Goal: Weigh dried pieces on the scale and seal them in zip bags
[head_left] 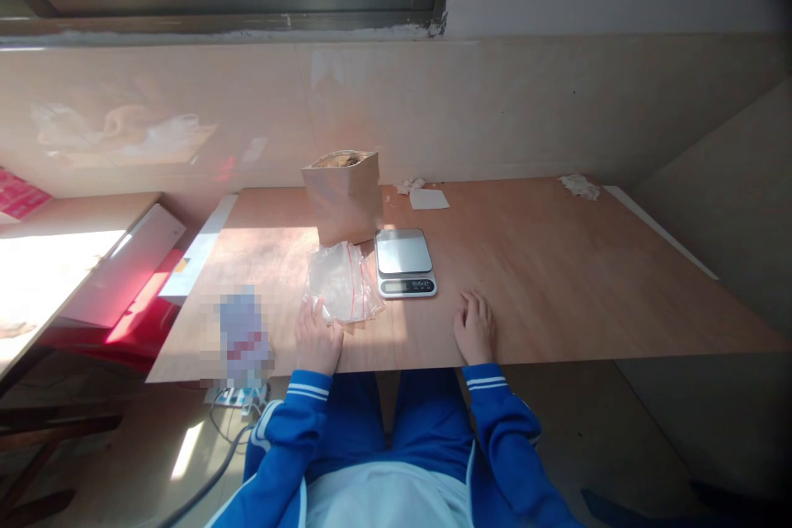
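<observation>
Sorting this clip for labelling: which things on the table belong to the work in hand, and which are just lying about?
In use, it seems: clear zip bags touched by the left hand; digital scale near the right hand; open brown paper bag.
Lying about: white paper slip; crumpled tissue beside it; far-right tissue.

Plain workroom: plywood table (557,264), scale (404,262), bags (342,282)

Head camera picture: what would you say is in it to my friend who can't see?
A person in blue sleeves rests both hands on a wooden table: the left hand touches a pile of clear zip bags, and the right hand lies empty. A small scale sits right of the bags, and an open brown paper bag stands behind them.
</observation>
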A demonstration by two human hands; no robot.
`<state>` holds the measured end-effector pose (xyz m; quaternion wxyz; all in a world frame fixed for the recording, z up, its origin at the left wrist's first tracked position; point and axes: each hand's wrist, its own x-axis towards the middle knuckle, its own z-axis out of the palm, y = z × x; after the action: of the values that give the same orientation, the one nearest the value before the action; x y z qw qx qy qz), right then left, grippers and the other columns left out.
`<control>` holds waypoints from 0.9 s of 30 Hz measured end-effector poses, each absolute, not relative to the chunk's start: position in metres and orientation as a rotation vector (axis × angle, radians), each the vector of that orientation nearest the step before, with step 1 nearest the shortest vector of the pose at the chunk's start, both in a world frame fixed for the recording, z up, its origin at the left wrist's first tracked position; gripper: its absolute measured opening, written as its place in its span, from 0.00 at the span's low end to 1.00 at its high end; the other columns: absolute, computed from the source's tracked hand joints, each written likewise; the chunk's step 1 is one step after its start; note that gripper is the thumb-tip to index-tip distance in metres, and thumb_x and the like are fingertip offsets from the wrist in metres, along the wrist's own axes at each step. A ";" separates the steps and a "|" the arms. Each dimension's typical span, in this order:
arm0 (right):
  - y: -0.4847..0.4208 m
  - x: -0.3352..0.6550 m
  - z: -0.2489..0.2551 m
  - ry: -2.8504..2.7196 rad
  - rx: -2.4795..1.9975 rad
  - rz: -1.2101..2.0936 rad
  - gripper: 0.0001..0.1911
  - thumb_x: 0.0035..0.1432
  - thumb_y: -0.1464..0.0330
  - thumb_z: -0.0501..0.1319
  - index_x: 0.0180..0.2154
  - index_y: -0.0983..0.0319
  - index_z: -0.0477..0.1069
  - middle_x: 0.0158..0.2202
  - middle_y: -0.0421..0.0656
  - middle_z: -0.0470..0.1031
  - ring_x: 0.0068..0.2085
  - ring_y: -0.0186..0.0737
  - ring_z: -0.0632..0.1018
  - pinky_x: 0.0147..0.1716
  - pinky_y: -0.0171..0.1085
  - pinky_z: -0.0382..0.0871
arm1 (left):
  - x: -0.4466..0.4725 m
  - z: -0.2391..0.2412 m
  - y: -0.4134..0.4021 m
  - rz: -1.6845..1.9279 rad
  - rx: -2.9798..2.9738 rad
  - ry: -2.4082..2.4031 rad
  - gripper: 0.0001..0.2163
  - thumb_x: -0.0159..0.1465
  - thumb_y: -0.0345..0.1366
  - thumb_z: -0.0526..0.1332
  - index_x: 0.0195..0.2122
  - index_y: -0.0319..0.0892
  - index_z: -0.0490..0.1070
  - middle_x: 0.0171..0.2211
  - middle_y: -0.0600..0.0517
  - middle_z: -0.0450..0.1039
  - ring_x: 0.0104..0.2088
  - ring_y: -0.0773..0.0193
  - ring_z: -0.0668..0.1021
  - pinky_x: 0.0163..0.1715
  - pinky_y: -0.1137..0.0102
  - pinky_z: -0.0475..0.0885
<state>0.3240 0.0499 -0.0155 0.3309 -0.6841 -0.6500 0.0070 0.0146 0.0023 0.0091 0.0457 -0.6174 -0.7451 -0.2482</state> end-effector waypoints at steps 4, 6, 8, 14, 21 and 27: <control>0.051 0.304 -0.010 -1.627 -1.682 0.114 0.21 0.60 0.71 0.49 0.55 0.65 0.61 0.54 0.57 0.67 0.55 0.53 0.69 0.53 0.54 0.66 | 0.014 0.007 0.003 -0.747 -1.875 -2.258 0.23 0.63 0.35 0.53 0.58 0.30 0.63 0.60 0.33 0.61 0.63 0.44 0.62 0.58 0.51 0.62; 0.053 0.291 -0.006 -1.605 -1.616 0.149 0.23 0.61 0.70 0.49 0.58 0.67 0.58 0.55 0.58 0.65 0.57 0.52 0.67 0.55 0.53 0.64 | 0.013 0.005 0.003 -0.747 -1.878 -2.247 0.23 0.63 0.34 0.53 0.58 0.29 0.63 0.60 0.32 0.61 0.62 0.43 0.62 0.58 0.51 0.63; 0.055 0.281 -0.001 -1.613 -1.574 0.158 0.23 0.63 0.70 0.48 0.58 0.67 0.58 0.57 0.58 0.62 0.60 0.52 0.64 0.57 0.53 0.62 | 0.013 0.005 0.003 -0.759 -1.879 -2.243 0.23 0.62 0.34 0.53 0.58 0.29 0.63 0.60 0.32 0.61 0.62 0.43 0.63 0.57 0.51 0.63; 0.058 0.268 0.007 -1.811 -1.506 0.182 0.20 0.66 0.68 0.47 0.58 0.58 0.63 0.64 0.52 0.53 0.64 0.50 0.60 0.59 0.52 0.61 | 0.013 0.006 0.002 -0.804 -1.894 -2.268 0.24 0.62 0.34 0.53 0.59 0.32 0.63 0.60 0.33 0.61 0.63 0.44 0.61 0.57 0.48 0.62; 0.058 0.267 0.003 -1.911 -1.471 0.143 0.19 0.67 0.67 0.48 0.54 0.57 0.70 0.63 0.50 0.54 0.63 0.51 0.61 0.58 0.52 0.61 | 0.029 0.022 0.003 -0.978 -1.647 -2.554 0.22 0.67 0.34 0.47 0.61 0.34 0.61 0.64 0.33 0.54 0.66 0.41 0.54 0.60 0.41 0.51; 0.057 0.266 0.007 -1.913 -1.479 0.155 0.19 0.66 0.67 0.48 0.54 0.58 0.69 0.63 0.51 0.56 0.62 0.51 0.61 0.58 0.52 0.61 | 0.102 0.078 0.001 -1.543 -1.905 -2.105 0.19 0.68 0.34 0.48 0.60 0.40 0.60 0.64 0.39 0.55 0.67 0.51 0.53 0.63 0.49 0.49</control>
<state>0.2657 0.0570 0.0068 0.3515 -0.5713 -0.7392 0.0598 0.1022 0.0008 0.0783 -0.0447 -0.5890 -0.6507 -0.4771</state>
